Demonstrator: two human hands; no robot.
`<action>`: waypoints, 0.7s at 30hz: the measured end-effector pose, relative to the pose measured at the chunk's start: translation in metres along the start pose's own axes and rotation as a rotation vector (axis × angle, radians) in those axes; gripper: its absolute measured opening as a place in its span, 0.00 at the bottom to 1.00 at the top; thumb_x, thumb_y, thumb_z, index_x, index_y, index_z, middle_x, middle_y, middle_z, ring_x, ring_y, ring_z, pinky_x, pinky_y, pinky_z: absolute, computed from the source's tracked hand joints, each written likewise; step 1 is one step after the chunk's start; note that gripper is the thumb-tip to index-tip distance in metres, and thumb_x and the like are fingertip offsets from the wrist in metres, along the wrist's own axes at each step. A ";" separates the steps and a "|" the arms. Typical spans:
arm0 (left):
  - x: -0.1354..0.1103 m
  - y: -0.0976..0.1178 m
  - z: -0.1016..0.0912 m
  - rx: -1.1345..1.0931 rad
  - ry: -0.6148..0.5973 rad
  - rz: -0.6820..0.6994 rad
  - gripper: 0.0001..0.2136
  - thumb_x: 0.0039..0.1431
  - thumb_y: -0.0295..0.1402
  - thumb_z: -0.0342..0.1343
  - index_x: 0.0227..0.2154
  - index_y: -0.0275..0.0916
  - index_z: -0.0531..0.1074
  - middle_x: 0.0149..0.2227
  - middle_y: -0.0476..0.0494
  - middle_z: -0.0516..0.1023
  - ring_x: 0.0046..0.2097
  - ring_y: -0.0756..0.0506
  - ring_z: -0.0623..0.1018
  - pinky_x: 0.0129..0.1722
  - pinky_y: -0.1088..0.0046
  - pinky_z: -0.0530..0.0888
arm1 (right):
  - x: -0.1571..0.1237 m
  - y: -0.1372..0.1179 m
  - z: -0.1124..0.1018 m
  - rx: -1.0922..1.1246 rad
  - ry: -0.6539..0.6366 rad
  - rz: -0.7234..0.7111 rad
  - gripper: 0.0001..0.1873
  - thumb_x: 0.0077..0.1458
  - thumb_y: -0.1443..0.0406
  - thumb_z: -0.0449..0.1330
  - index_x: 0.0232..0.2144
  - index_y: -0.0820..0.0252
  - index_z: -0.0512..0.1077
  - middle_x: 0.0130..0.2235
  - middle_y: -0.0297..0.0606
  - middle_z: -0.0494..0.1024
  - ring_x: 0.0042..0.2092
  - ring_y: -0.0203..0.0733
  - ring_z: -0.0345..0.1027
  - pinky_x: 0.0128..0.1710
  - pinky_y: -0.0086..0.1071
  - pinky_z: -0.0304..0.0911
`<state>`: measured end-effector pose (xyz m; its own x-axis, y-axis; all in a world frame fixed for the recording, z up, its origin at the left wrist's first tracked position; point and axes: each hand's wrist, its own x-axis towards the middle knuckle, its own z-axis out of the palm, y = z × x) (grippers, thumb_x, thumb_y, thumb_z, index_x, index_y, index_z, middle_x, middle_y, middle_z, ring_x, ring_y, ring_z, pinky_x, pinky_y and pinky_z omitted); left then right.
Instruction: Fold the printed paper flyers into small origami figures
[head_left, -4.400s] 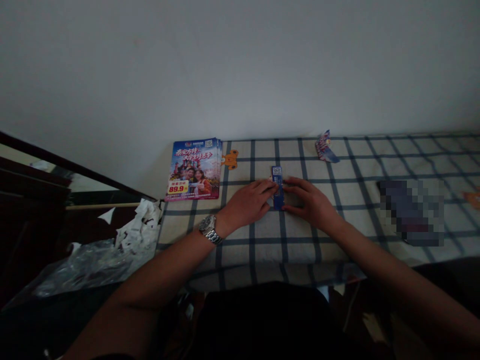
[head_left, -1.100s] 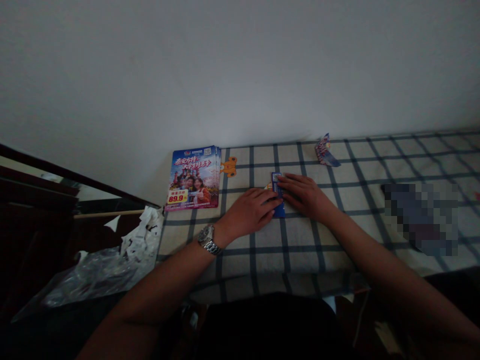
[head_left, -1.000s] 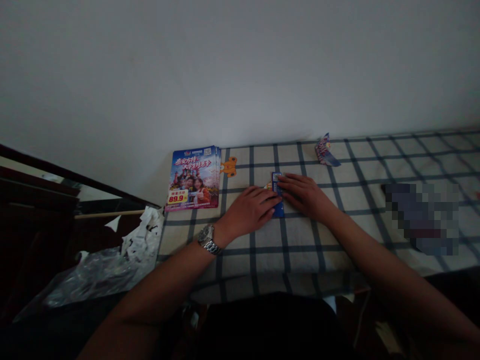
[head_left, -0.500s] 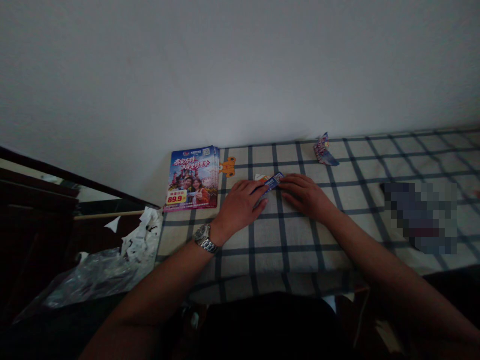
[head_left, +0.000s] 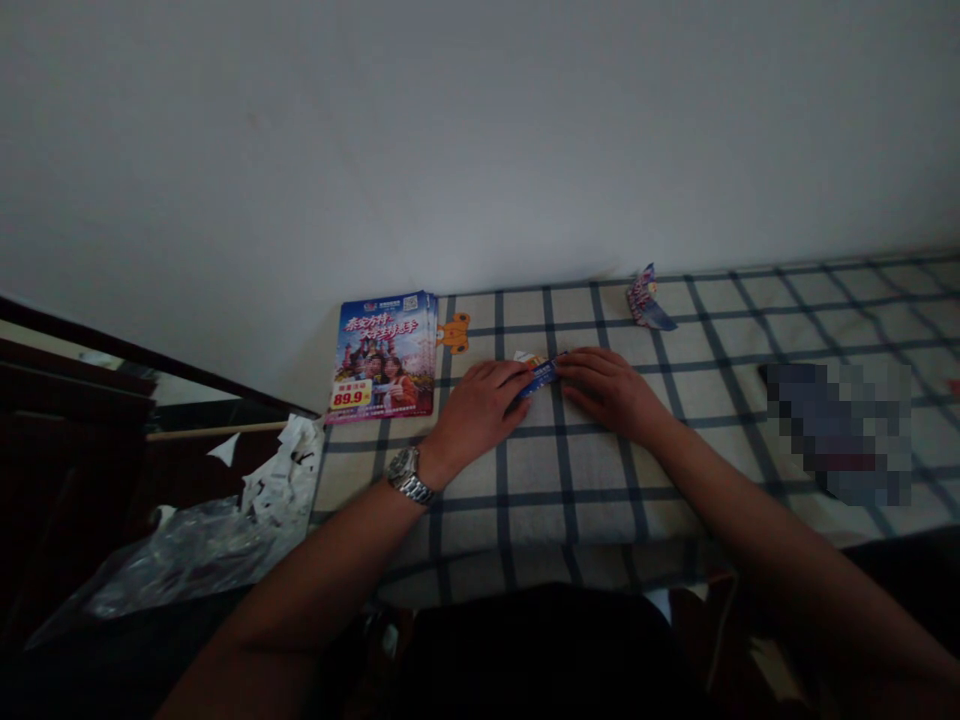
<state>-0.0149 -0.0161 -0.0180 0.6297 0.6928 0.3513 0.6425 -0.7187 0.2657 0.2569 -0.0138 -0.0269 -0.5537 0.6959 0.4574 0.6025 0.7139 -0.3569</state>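
My left hand point(head_left: 480, 405) and right hand point(head_left: 609, 390) lie flat and open, their fingertips meeting on a narrow blue paper strip point(head_left: 538, 375), with no clear pinch. The strip now slants, where earlier it ran straight away from me. Beyond my left hand, a stack of glossy printed leaflets point(head_left: 382, 355) shows a yellow "89.9" label, with an orange paper cutout point(head_left: 454, 332) just beside it. A small folded printed leaflet point(head_left: 646, 298) stands farther right on the blue-checked cream cloth point(head_left: 570, 520).
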 end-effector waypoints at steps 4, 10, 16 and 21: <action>-0.001 0.001 0.002 -0.013 -0.002 0.028 0.16 0.72 0.36 0.56 0.59 0.40 0.72 0.59 0.41 0.76 0.57 0.40 0.76 0.61 0.53 0.74 | 0.001 -0.002 0.000 0.021 -0.011 -0.018 0.17 0.68 0.63 0.59 0.57 0.52 0.76 0.56 0.43 0.80 0.60 0.53 0.72 0.61 0.54 0.70; -0.001 0.003 0.001 -0.020 0.003 0.032 0.16 0.72 0.35 0.56 0.59 0.41 0.72 0.59 0.41 0.76 0.58 0.40 0.77 0.59 0.56 0.76 | 0.001 -0.001 0.003 0.052 -0.030 0.001 0.16 0.69 0.62 0.59 0.56 0.51 0.77 0.55 0.44 0.81 0.57 0.53 0.74 0.59 0.53 0.72; -0.001 0.005 0.000 -0.029 0.007 -0.006 0.15 0.72 0.35 0.56 0.58 0.42 0.73 0.60 0.44 0.77 0.56 0.43 0.79 0.55 0.62 0.80 | 0.002 0.001 0.004 0.042 -0.006 -0.021 0.14 0.69 0.62 0.59 0.53 0.55 0.78 0.53 0.46 0.82 0.55 0.53 0.75 0.57 0.52 0.73; -0.001 0.007 -0.001 -0.015 0.007 -0.023 0.14 0.72 0.36 0.56 0.57 0.42 0.74 0.59 0.45 0.77 0.55 0.44 0.80 0.53 0.65 0.81 | 0.004 -0.001 0.005 0.042 0.000 -0.012 0.13 0.69 0.62 0.59 0.52 0.55 0.79 0.52 0.46 0.82 0.54 0.53 0.75 0.56 0.51 0.73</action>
<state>-0.0115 -0.0214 -0.0152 0.6117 0.7086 0.3516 0.6499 -0.7036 0.2872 0.2513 -0.0110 -0.0285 -0.5610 0.6869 0.4620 0.5711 0.7251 -0.3847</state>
